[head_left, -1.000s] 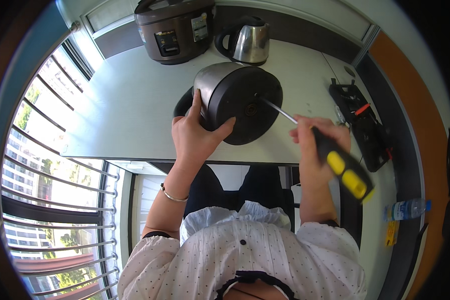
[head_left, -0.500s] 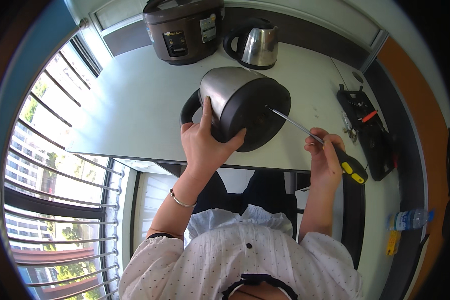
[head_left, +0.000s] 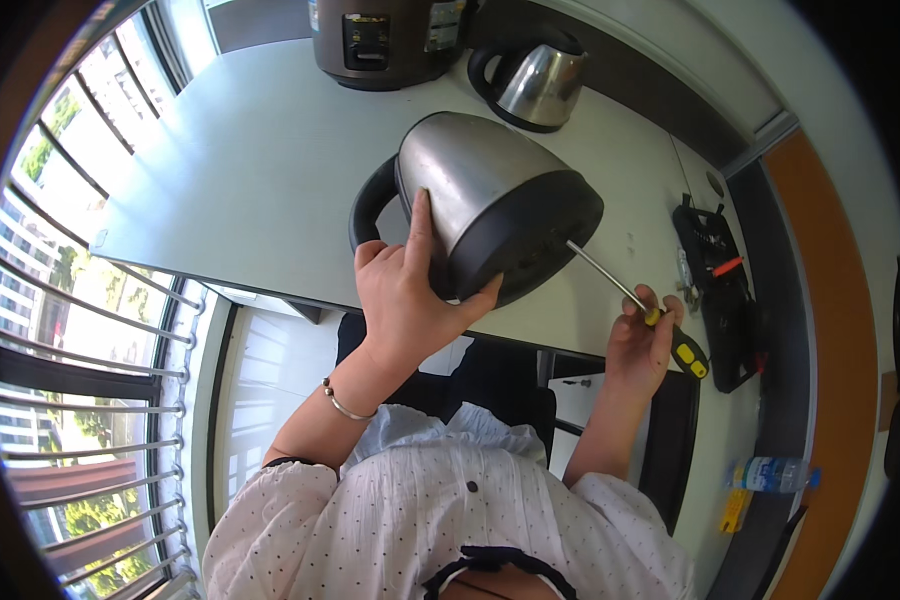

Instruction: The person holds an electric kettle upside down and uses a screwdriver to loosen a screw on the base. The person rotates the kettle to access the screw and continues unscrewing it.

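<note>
A steel electric kettle [head_left: 470, 165] with a black base and black handle lies tipped over above the white table, its underside turned toward my right side. My left hand [head_left: 410, 285] grips it near the base, index finger along the steel wall and thumb on the black rim. In my right hand [head_left: 642, 345] is a screwdriver [head_left: 688, 355] with a black and yellow handle, held between fingers and thumb. Its long metal shaft points up and left, and the tip meets the kettle's underside. Whether it sits in a screw is too small to tell.
Behind stand a brown rice cooker [head_left: 390, 45] and a second steel kettle [head_left: 542, 88]. At the right lies an opened black tool case [head_left: 727, 325] with an orange-red tool [head_left: 727, 267]. A water bottle [head_left: 775, 474] and a yellow object [head_left: 736, 510] are nearer me. The table's [head_left: 230, 180] front edge runs below the kettle.
The view has shifted and tilted. The kettle's underside is turned further away from me. My right fingers have changed their hold, and the screwdriver handle sits lower in the hand.
</note>
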A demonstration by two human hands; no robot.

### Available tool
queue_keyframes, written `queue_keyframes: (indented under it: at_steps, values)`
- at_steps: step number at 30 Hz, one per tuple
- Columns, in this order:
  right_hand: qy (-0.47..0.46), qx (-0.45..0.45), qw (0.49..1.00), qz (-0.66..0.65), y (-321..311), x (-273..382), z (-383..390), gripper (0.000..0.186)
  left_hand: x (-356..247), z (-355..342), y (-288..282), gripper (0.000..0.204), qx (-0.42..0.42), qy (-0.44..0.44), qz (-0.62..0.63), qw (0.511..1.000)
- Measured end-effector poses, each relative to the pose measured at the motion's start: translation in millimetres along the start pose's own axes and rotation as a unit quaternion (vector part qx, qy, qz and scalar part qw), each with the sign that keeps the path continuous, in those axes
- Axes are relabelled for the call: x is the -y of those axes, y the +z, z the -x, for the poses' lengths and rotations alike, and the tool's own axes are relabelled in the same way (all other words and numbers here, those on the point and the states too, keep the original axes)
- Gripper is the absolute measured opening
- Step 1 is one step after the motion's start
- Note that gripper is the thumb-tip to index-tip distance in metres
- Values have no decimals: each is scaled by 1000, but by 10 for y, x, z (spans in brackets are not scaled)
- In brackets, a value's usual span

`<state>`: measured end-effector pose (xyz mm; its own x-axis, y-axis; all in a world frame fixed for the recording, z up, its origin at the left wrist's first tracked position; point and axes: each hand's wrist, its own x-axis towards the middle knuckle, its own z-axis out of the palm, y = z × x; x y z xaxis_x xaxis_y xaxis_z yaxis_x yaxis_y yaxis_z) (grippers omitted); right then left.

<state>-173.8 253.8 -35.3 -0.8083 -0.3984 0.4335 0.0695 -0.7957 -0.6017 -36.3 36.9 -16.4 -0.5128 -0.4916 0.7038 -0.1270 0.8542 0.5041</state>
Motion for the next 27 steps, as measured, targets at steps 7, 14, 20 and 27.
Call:
queue_keyframes:
  at_steps: [7,14,20,27]
  values:
    - [-48,54,979,189,226,75,124,18,39,-7,-12,89,-5,26,-13,1000]
    - [-105,134,932,320,443,159,228,17,23,-9,2,90,8,-20,-12,1000]
    - [-67,103,952,279,439,206,247,17,104,-44,12,88,23,-120,80,989]
    - [-29,60,959,274,606,344,214,25,85,-202,-83,81,63,-184,204,959]
